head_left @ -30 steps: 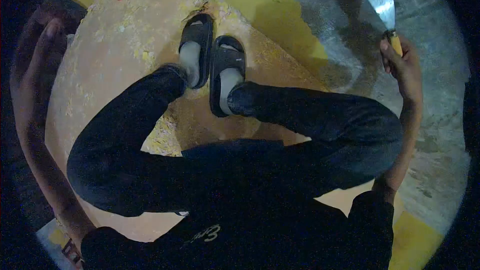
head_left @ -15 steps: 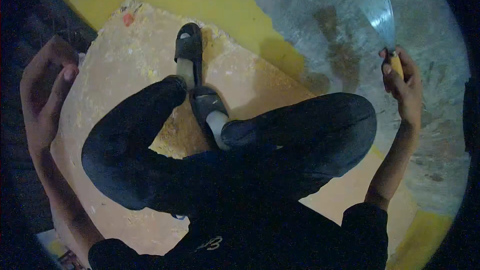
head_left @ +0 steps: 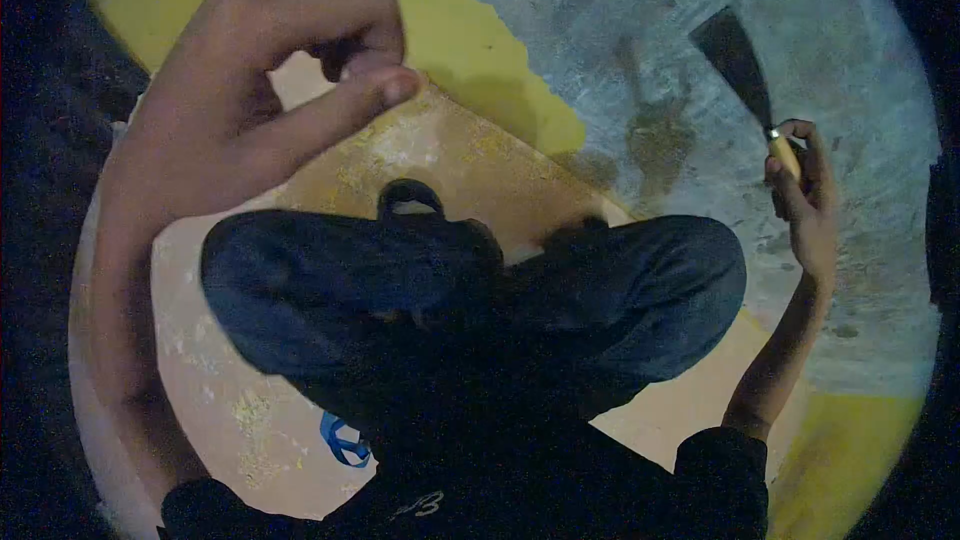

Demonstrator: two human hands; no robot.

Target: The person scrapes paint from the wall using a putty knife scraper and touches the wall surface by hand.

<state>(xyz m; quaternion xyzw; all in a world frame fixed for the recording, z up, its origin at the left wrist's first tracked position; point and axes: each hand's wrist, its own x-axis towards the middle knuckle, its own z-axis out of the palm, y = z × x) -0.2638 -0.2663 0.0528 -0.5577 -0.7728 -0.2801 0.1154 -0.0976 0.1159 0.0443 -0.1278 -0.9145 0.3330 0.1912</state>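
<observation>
My right hand is wrapped round the pale wooden handle of a putty knife. Its flared blade points up and to the left over the grey wall, apart from the surface and looking dark. Large and near the camera, my left hand has its fingers curled over and its thumb drawn in towards them. Whatever may be between those fingertips is hidden. Behind the left hand lies the peach surface with yellow and white flecks.
My bent knees in dark trousers fill the middle, above a dark sandal. A yellow band borders the mottled grey wall. A blue strap or loop shows by my waist.
My left hand has come up and right, closer to the camera. The putty knife's blade has turned and swung left in my right hand. My legs have shifted, with both knees drawn in.
</observation>
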